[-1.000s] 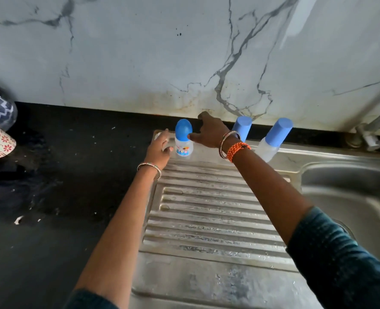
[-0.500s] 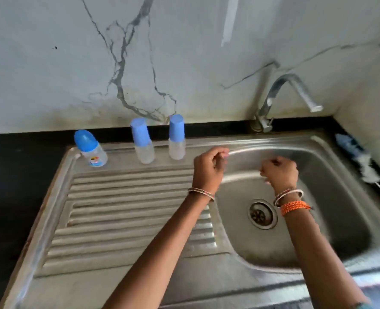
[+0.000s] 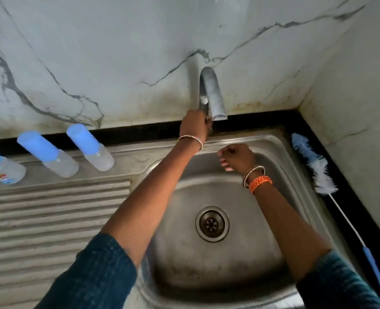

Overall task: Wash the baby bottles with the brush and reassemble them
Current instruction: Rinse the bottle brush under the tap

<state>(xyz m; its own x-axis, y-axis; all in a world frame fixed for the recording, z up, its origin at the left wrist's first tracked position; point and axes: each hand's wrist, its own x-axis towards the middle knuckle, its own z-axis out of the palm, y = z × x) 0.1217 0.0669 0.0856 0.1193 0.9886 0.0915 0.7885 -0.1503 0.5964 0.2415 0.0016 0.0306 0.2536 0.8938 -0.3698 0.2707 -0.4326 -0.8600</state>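
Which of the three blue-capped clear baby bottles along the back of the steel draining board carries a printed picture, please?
The leftmost blue-capped bottle, cut by the frame's edge: it bears a coloured print, while the middle bottle and right bottle are plain.

Sink basin (image 3: 273, 253) lies open; tap spout (image 3: 213, 94) apparently overhangs its back rim.

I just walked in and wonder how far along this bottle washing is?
Barely begun, it seems. Three capped bottles, one at the left edge, one in the middle and one nearest the basin, stand on the sink's drainboard, and the brush lies untouched at the right. The left hand is at the tap's base while the right hand waits over the basin; no water is visible. Opening, scrubbing and reassembling all remain.
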